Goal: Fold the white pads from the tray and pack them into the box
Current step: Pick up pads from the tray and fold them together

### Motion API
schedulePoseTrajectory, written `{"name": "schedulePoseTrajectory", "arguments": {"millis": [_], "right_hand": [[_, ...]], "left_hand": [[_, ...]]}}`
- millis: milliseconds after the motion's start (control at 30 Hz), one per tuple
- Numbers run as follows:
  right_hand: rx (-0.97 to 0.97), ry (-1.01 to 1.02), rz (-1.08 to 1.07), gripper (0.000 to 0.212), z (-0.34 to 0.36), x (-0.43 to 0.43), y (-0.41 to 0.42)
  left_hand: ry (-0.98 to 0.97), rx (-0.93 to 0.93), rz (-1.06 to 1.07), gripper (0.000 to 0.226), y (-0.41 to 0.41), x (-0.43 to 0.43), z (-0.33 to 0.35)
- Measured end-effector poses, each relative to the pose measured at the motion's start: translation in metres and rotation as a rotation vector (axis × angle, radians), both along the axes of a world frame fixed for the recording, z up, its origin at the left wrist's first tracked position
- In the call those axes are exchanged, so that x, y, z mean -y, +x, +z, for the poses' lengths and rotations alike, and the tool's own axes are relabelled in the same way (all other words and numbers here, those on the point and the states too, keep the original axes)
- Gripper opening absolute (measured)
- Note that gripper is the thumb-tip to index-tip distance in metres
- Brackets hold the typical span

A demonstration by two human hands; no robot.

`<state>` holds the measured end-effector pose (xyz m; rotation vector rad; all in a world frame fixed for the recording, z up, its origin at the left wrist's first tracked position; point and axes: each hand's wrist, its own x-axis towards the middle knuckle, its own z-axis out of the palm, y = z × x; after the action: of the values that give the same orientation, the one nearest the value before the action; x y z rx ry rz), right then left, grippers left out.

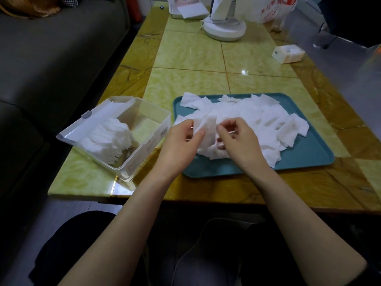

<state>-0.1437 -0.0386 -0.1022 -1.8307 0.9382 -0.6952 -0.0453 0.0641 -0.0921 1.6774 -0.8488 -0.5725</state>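
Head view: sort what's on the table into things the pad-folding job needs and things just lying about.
Job:
- pad being folded, held by left hand and right hand
- loose white pads
- teal tray
- clear box with folded pads stacked inside

Lying about:
- white fan base
- small white box
- printed plastic bag
- far white tray

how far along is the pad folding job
Done: a row of folded pads fills part of the clear box. In hand: left hand and right hand hold one pad above the tray. Left: a large loose pile there.
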Motion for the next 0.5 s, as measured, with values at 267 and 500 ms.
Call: {"name": "schedulePoseTrajectory", "arguments": {"millis": [267, 500], "right_hand": [[-0.478, -0.269, -0.033, 0.045, -0.007, 0.053, 0.019], [-0.292, -0.218, -0.029, 0.018, 0.001, 0.050, 0.023]], "left_hand": [[0.034, -0.063, 0.094, 0.032, 0.010, -0.003, 0.001], [0.020, -0.054, 0.127, 0.015, 0.016, -0.002, -0.001]]}}
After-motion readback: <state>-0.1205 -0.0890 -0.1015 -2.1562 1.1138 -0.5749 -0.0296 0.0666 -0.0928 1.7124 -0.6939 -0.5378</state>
